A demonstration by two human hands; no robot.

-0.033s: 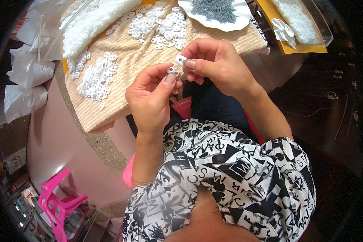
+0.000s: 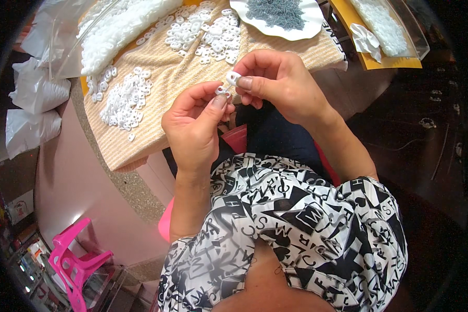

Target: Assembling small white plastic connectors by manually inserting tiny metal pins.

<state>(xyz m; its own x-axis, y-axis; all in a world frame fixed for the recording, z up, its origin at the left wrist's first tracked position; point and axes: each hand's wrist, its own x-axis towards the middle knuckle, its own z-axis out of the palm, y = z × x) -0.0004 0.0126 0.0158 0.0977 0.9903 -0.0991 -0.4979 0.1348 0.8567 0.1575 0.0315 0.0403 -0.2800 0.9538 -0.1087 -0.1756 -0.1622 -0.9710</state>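
Above the near edge of a striped towel, my left hand [image 2: 195,122] pinches a small white plastic piece with holes [image 2: 222,90] between thumb and forefinger. Close against it, my right hand [image 2: 278,83] grips a rounded white plastic piece with a hole [image 2: 233,78] by its end. A thin bit seems to lie between the two pieces, too small to make out. Beyond the left hand are loose piles of similar white pieces [image 2: 124,104]. Small grey, pin-like parts [image 2: 275,13] fill a scalloped white plate [image 2: 296,34] beyond the right hand.
The striped towel [image 2: 164,104] covers the work surface. A clear container [image 2: 62,52] of white pieces stands at the far left, another heap of white parts [image 2: 385,31] on a yellow board [image 2: 392,65] at the far right. A pink stool [image 2: 70,260] sits lower left, near white bags [image 2: 34,130].
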